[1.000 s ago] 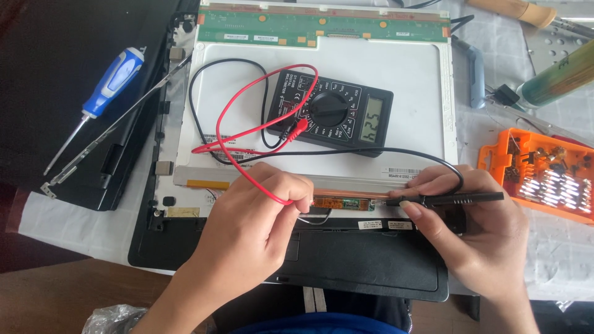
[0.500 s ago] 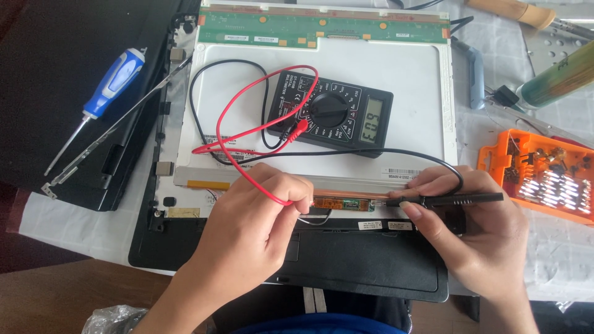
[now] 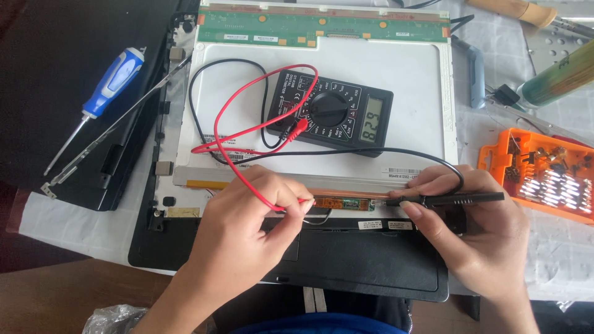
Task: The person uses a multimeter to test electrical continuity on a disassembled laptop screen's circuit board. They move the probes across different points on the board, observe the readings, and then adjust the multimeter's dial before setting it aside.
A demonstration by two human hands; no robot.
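Note:
My left hand [image 3: 247, 229] pinches a red probe [image 3: 296, 201], its tip on the left end of a narrow brown circuit strip [image 3: 340, 202]. In my right hand [image 3: 476, 232] a black probe [image 3: 451, 198] lies nearly flat, pointing left at the strip's right end. The red lead [image 3: 247, 124] and the black lead [image 3: 204, 86] loop back to a black multimeter [image 3: 331, 114] resting on the white back of a bare display panel [image 3: 383, 68]. The meter's screen shows digits.
A blue-handled screwdriver [image 3: 108, 86] lies on a black cover [image 3: 68, 55] at the left. An orange bit case [image 3: 538, 170] sits at the right, with a green cylinder [image 3: 557, 77] and tools behind it. A green circuit board [image 3: 322, 28] edges the panel's top.
Both hands and probes stay where they were. Only the digits on the multimeter's screen have changed between frames.

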